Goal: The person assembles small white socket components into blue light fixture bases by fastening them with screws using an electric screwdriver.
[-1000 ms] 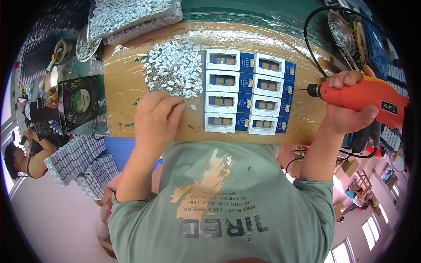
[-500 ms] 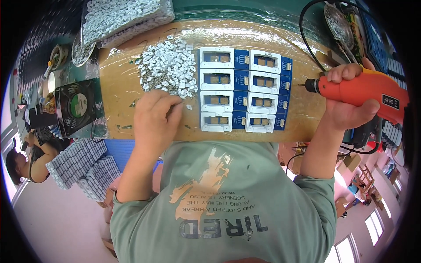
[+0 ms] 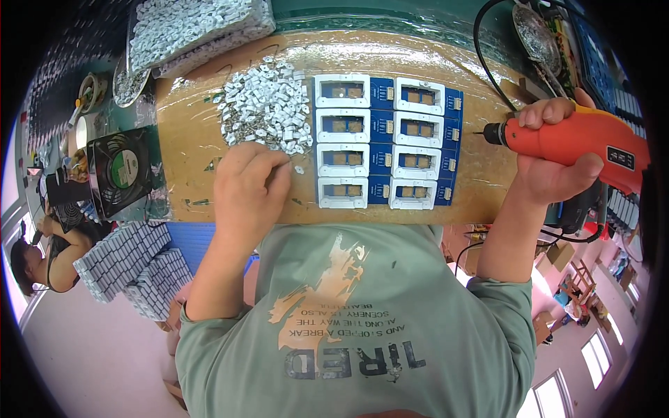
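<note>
My left hand (image 3: 249,191) rests at the near edge of a heap of small white plastic pieces (image 3: 282,104) and loose screws (image 3: 244,130). Its fingers are curled together and pointed down; whatever they pinch is hidden. On the right, my right hand (image 3: 547,171) grips a red electric screwdriver (image 3: 575,143), its thin bit pointing left. Between the hands lie two columns of white rectangular plastic frames (image 3: 341,141) on blue circuit boards (image 3: 381,127). The bit is apart from the boards, just right of them. One loose white piece (image 3: 299,170) lies beside my left fingers.
A wooden board (image 3: 185,132) lies under everything. A clear tub of white pieces (image 3: 198,31) stands far left, a black fan (image 3: 122,171) at the left. A black cable (image 3: 481,49) loops at the far right near a metal dish (image 3: 535,35). Another person (image 3: 63,254) is at left.
Almost nothing differs. Both hands and the screwdriver keep their places, and the view has shifted very slightly.
</note>
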`<state>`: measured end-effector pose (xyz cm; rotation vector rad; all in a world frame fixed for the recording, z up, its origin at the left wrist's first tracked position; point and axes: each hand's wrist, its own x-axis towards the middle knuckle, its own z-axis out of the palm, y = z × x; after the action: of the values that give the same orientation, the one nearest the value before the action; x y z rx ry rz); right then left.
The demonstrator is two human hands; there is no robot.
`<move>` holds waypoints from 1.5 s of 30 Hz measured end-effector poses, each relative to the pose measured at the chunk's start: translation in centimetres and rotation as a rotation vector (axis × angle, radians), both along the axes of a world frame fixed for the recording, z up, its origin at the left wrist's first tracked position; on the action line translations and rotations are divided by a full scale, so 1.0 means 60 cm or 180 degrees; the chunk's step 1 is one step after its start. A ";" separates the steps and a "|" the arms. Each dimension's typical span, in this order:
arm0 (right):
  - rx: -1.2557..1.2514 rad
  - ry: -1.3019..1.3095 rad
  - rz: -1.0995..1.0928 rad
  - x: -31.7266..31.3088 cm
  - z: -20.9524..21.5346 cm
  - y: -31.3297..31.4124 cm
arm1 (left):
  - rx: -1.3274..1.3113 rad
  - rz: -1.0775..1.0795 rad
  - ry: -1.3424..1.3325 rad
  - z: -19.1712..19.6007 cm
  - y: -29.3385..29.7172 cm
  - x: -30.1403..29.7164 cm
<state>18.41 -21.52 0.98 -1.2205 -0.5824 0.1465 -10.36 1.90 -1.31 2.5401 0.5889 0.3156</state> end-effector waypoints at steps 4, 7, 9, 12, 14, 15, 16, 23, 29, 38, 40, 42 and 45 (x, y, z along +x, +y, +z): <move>0.0059 -0.0001 0.0047 0.001 -0.003 0.000 | 0.0042 -0.0133 -0.0115 0.005 -0.005 -0.004; 0.0071 -0.0013 0.0060 0.001 -0.003 0.000 | 0.0266 -0.0332 -0.0144 0.001 -0.007 -0.005; 0.0061 -0.0032 0.0050 0.004 -0.005 -0.005 | 0.0377 -0.0362 -0.0178 -0.004 -0.009 -0.006; 0.0000 -0.0030 0.0359 0.009 -0.010 -0.017 | 0.0571 -0.0500 -0.0201 -0.004 -0.011 -0.009; -0.0091 0.0012 0.0288 0.007 -0.007 -0.016 | 0.0653 -0.0615 -0.0191 -0.004 -0.012 -0.010; -0.0095 0.0000 0.0277 0.005 -0.007 -0.015 | 0.0767 -0.0702 -0.0276 -0.005 -0.012 -0.009; -0.0087 0.0031 0.0286 0.004 -0.006 -0.013 | 0.0879 -0.0789 -0.0364 -0.006 -0.012 -0.008; -0.0104 0.0017 0.0266 -0.003 -0.009 -0.006 | 0.0525 -0.0788 -0.0392 -0.007 -0.008 -0.020; -0.0248 -0.0181 0.0216 -0.015 0.002 -0.004 | 0.0143 -0.0451 -0.0073 0.000 -0.011 -0.003; 0.0585 -0.0164 0.0967 -0.010 -0.009 -0.009 | 0.0248 -0.0614 -0.0418 0.012 -0.007 0.031; 0.0770 -0.0169 0.1190 -0.013 0.004 0.006 | 0.0225 -0.0791 -0.0795 0.031 -0.022 0.075; 0.0941 -0.0183 0.1393 -0.014 0.020 0.022 | 0.0184 -0.0852 -0.0888 0.024 -0.040 0.125; 0.0995 -0.0428 0.1586 -0.010 0.035 0.039 | 0.0022 -0.1035 -0.1076 0.008 -0.065 0.203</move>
<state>17.79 -19.20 3.06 -0.7683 -0.9831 0.3795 1.83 -2.01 -0.82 2.4584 0.0455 0.6088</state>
